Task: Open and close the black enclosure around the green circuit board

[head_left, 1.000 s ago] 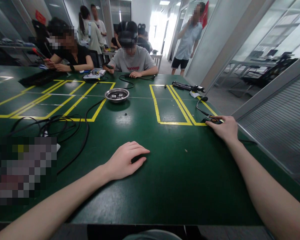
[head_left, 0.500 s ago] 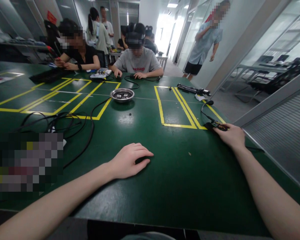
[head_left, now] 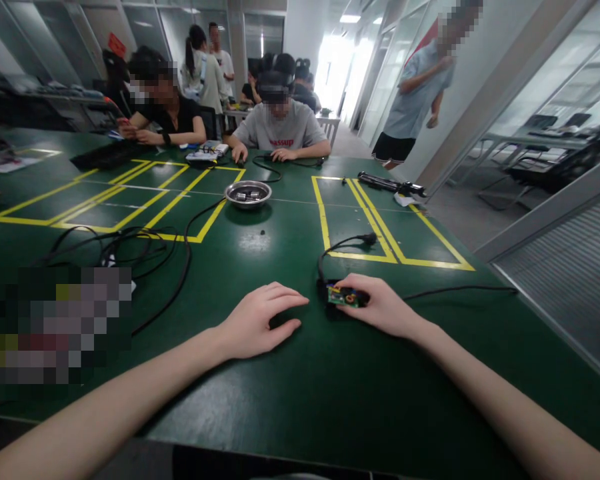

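Slightly right of the table's middle, my right hand grips a power adapter by its sides. Its casing is open on top, and a green circuit board with small coloured parts shows inside. From its far end a black cord curves up to a plug; a second black cable trails off to the right behind my wrist. My left hand rests on the green table just left of the adapter, fingers apart, holding nothing.
A round metal bowl with small metal parts stands farther back. Coiled black cables lie at the left, beside a blurred-out item. A black folded tripod-like object lies at the back right. Two people sit across the table.
My right hand has brought the adapter from the table's right edge to near the middle, its plug and cord coming along. My left hand has stayed put, its thumb and fingers slightly wider apart.
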### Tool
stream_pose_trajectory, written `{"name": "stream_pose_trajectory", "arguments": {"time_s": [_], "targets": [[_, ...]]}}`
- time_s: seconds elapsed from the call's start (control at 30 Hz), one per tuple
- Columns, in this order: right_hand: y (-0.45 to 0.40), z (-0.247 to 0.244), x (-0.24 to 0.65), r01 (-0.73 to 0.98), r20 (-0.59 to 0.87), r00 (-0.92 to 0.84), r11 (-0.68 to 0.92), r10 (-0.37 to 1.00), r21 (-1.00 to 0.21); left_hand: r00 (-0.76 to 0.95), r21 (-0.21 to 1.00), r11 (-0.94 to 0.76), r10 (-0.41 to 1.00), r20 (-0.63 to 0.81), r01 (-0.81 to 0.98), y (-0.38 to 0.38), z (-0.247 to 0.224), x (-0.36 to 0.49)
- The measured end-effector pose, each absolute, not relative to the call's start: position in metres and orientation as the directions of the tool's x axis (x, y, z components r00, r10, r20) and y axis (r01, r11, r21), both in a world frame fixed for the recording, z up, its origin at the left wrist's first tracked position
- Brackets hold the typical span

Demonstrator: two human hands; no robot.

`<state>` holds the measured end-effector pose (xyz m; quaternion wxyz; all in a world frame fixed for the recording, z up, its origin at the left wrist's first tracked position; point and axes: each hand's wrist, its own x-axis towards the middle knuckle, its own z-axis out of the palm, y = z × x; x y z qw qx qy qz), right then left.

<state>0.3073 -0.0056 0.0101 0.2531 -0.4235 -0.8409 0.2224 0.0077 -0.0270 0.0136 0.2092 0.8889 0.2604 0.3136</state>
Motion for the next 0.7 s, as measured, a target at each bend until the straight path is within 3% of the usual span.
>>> {"name": "stream_pose_trajectory", "arguments": {"time_s": [0.07,0.17,0.43,0.7], "targets": [[-0.022,0.014,0.284,0.47,0.212,-0.662,0.619,0.719,-0.629,0.658,0.512,-0.797,0.575,0.486,0.319,-0.028,0.016,0.008],[-0.036,0.015,0.265,0.367,0.224,-0.739,0.658,0.636,-0.658,0.706,0.465,-0.831,0.526,0.475,0.306,-0.032,0.017,0.011],[-0.034,0.014,0.268,0.342,0.275,-0.687,0.633,0.673,-0.694,0.717,0.374,-0.783,0.613,0.332,0.497,-0.037,0.014,0.019],[-0.03,0.009,0.271,0.332,0.317,-0.653,0.635,0.688,-0.697,0.693,0.433,-0.739,0.658,0.294,0.517,-0.031,0.013,0.01]]}}
